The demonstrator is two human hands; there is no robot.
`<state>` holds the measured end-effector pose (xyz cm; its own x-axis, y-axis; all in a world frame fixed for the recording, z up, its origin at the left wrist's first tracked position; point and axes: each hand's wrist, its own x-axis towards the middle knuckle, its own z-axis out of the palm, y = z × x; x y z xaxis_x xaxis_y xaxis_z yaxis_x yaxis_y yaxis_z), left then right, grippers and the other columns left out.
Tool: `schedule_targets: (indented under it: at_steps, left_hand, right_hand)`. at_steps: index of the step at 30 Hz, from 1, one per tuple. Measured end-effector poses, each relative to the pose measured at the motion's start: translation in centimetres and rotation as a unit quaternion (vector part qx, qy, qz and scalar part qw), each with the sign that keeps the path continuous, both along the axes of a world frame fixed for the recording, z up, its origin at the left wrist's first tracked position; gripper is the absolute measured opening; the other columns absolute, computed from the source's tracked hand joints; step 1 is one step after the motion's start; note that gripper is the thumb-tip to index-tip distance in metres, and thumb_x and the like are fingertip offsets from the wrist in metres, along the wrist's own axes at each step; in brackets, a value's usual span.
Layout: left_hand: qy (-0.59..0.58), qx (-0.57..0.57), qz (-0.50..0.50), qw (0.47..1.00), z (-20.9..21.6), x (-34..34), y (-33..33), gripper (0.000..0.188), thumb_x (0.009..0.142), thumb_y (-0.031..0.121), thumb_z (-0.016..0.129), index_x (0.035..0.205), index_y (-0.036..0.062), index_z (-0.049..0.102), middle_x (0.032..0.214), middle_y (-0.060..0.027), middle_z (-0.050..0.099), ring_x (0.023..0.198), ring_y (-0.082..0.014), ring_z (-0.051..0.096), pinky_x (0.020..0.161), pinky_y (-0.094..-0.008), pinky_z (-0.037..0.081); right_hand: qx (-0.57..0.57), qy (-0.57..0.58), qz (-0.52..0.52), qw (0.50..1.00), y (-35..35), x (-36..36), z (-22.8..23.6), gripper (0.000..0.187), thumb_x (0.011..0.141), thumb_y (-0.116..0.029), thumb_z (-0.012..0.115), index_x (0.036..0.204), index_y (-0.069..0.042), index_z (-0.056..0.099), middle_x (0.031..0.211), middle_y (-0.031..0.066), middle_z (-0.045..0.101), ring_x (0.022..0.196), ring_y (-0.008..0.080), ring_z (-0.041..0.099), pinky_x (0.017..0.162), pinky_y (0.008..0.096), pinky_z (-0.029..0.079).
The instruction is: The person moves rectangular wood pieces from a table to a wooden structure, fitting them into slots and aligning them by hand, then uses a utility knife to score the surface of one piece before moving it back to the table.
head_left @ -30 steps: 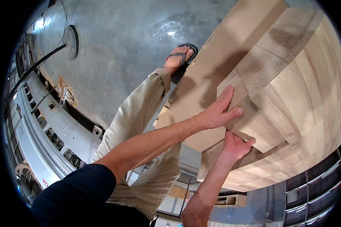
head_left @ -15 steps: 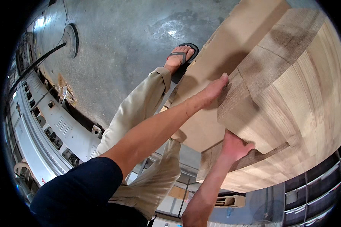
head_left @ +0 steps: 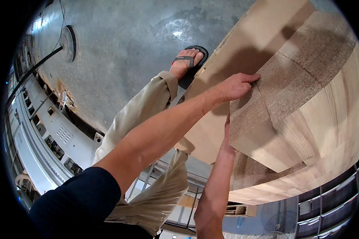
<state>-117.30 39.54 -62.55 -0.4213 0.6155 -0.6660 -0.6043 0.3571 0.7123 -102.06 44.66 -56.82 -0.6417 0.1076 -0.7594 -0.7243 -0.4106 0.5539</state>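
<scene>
Two hands counted. The left hand (head_left: pixel 241 85) has its fingers curled, one extended to the edge of one wood stack (head_left: pixel 303 99); whether they grip cannot be told. The right hand (head_left: pixel 227 137) is mostly hidden at the stack's near corner, finger opening undetermined. The stack, its boards not countable, lies right of both hands, alongside one cardboard sheet (head_left: pixel 243 44). One sandalled foot (head_left: pixel 183 63) is visible.

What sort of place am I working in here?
Probably a workshop or small factory: there's a bare grey floor, long white machinery at left, and a big stack of wood-grain pieces at right.
</scene>
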Motion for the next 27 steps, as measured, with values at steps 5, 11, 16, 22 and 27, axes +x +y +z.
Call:
schedule_targets:
  at_steps: [5,11,16,22,27]
  left_hand:
    - [0.069,-0.008,-0.015,0.997,-0.5,0.2,-0.8,0.051,0.079,0.008,0.043,0.130,0.0022,0.048,0.119,-0.0145,0.060,0.108,-0.0208,0.056,0.095,-0.0280,0.039]
    - [0.111,0.009,0.007,0.994,-0.5,0.1,-0.2,0.049,0.081,0.009,0.043,0.129,0.0024,0.049,0.115,-0.0133,0.063,0.105,-0.0201,0.057,0.094,-0.0281,0.040]
    - [0.042,-0.178,-0.111,0.977,1.2,2.7,-4.7,0.037,0.086,0.027,0.051,0.108,-0.0012,0.061,0.081,-0.0091,0.065,0.075,-0.0154,0.059,0.068,-0.0316,0.046]
    - [0.256,-0.159,-0.631,0.715,9.5,0.5,-15.3,0.038,0.086,0.033,0.053,0.116,0.0097,0.055,0.097,-0.0202,0.063,0.092,-0.0395,0.058,0.081,-0.0467,0.046]
    - [0.189,-0.152,-0.892,0.381,16.7,-1.2,-18.3,0.045,0.089,0.045,0.044,0.102,0.0093,0.068,0.109,-0.0153,0.063,0.101,-0.0366,0.056,0.087,-0.0457,0.045]
  right_hand:
    - [-0.116,0.103,-0.083,0.984,-0.7,-0.4,0.6,0.053,0.094,-0.039,0.043,0.135,-0.005,0.041,0.136,0.0139,0.045,0.123,0.0319,0.045,0.102,0.0452,0.038]
    - [0.278,-0.279,0.309,0.866,-2.0,1.4,-1.1,0.053,0.091,-0.044,0.046,0.134,-0.013,0.043,0.133,0.0116,0.046,0.123,0.0314,0.043,0.103,0.0484,0.036]
    - [0.285,-0.332,0.450,0.779,-7.9,9.2,3.9,0.075,0.089,-0.065,0.032,0.133,-0.005,0.039,0.130,0.0133,0.048,0.118,0.0319,0.047,0.103,0.0446,0.035]
    - [0.122,-0.402,0.543,0.727,-23.2,20.0,18.7,0.054,0.092,-0.051,0.047,0.117,-0.004,0.055,0.106,0.0094,0.065,0.098,0.0200,0.062,0.083,0.0348,0.049]
    - [0.117,-0.414,0.492,0.757,-31.4,22.1,24.3,0.049,0.090,-0.047,0.054,0.115,-0.006,0.058,0.104,0.0075,0.065,0.097,0.0175,0.062,0.082,0.0309,0.049]
